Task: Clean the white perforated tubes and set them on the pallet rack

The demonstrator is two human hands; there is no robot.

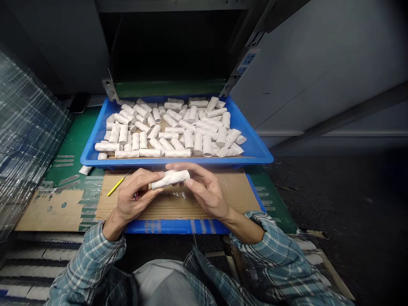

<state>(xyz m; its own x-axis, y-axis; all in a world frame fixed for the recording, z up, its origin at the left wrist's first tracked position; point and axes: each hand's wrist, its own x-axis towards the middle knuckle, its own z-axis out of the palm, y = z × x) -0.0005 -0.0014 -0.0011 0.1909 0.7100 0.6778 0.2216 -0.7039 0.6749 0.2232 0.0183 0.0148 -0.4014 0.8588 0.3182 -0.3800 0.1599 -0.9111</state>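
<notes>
Between my two hands, a white cylinder [171, 179] with a slightly bumpy surface is held lengthwise over the cardboard. My left hand [136, 191] pinches its left end with thumb and fingers, and something small and reddish shows within that hand, too hidden to name. At the right end, my right hand [205, 189] grips it, thumb in front and fingers behind. Just beyond my hands stands a blue tray [178, 162] heaped with similar white cylinders [188, 139], several with dotted holes in their ends. Left of my left hand lies a yellow-handled pick [115, 186] with a thin metal tip.
Cardboard [236, 191] with handwriting covers the bench under my hands. A green-belted conveyor [172, 88] ends behind the tray, with a power strip [247, 60] on its right side. Plastic-wrapped stacks [28, 127] rise at left. One loose white piece [85, 170] lies beside the tray.
</notes>
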